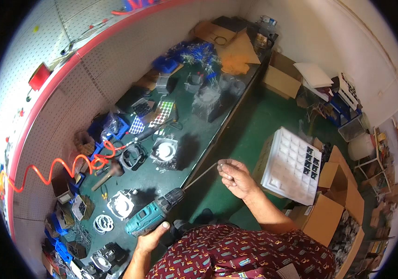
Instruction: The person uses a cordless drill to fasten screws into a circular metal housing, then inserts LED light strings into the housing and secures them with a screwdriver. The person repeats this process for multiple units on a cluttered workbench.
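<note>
Teal drill [148, 217] in grip of left hand [150, 239], long bit [201, 176] diagonally up-right, tip [215, 164] in pinch of right hand [237, 178].

Upper-left glare, soft shadows, fisheye-bent edges

A dark green bench [187, 122] runs along a pale perforated panel [64, 123] edged by a red strip [97, 40], and across the green floor [250, 122] a plain, pale wall [320, 37] catches the light, with a white-framed rack [379, 146] at the right.
</note>
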